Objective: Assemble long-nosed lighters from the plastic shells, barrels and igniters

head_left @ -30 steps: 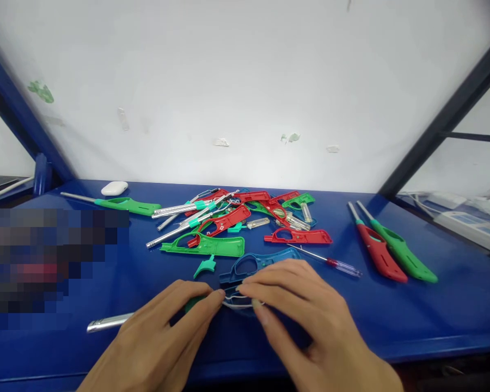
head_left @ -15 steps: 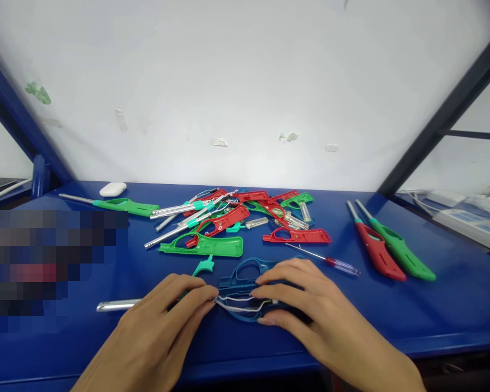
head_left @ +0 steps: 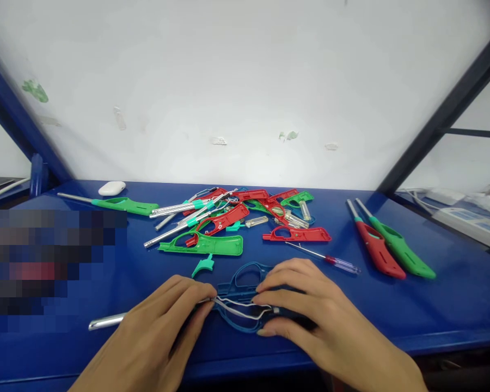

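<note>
My left hand [head_left: 163, 321] is closed, thumb and fingertips pinching one end of the white gas tube and wire [head_left: 240, 311]. A metal lighter barrel [head_left: 105, 323] sticks out to the left from under that hand. My right hand [head_left: 314, 310] curls over a blue lighter casing half [head_left: 245, 329], its fingers gripping the handle end. Another blue casing half [head_left: 233, 292] lies just beyond, partly covered by the right fingers. The tube runs between the hands across the casing. A teal trigger [head_left: 203, 264] lies on the table beyond my left hand.
Red and green casing halves [head_left: 206, 244], metal barrels and clear fuel tanks [head_left: 256, 221] are heaped at the back. A screwdriver [head_left: 338, 264] lies right of centre. Assembled lighters [head_left: 379, 250] lie on the right, another [head_left: 126, 206] at far left near a white case [head_left: 111, 188].
The metal barrel has shifted left and down, now more tilted. The nearer blue casing half has moved slightly towards me. My hands keep nearly the same place and grip.
</note>
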### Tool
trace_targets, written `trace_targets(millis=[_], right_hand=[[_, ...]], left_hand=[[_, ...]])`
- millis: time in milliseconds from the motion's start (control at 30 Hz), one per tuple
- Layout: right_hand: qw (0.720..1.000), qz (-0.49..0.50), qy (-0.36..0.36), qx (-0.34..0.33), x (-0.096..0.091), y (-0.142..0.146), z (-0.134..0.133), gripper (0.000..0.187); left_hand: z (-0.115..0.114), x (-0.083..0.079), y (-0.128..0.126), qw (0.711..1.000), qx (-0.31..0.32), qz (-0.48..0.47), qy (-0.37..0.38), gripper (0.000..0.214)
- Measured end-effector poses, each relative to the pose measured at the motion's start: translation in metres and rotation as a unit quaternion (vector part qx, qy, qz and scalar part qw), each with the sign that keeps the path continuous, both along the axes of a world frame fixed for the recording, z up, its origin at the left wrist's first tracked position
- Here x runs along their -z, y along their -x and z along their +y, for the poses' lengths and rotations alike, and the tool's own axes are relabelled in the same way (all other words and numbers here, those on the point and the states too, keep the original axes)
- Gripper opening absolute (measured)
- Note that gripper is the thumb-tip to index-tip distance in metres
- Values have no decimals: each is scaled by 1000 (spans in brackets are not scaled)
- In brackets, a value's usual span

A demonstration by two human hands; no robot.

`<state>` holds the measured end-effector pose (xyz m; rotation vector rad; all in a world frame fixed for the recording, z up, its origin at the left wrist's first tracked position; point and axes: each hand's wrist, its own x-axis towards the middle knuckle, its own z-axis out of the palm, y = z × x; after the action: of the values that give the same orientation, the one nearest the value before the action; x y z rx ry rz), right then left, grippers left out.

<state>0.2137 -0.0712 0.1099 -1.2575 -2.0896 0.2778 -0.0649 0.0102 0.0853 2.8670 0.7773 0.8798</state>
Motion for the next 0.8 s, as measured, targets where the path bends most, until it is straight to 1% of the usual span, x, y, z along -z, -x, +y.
trace_targets(millis=[167, 367, 600, 767, 800], right_hand=[[1000, -4, 1, -10, -4, 2, -2, 13], [1000, 2, 9, -8, -3, 2, -3, 11], [1000, -5, 8, 0, -1, 0, -1, 11], [1000, 13, 14, 4, 0, 1, -1, 13], [1000, 15, 16, 5, 0, 1, -1, 13]], left_hand=[[1, 3, 2, 1000, 13, 22, -3, 34], [4, 5, 12, 999, 33, 20, 38, 36], [4, 4, 9, 999, 21, -2, 42, 28], [-1, -7, -4, 999, 9, -39, 36, 12], [-3, -10, -7, 998, 8, -45, 32, 11]])
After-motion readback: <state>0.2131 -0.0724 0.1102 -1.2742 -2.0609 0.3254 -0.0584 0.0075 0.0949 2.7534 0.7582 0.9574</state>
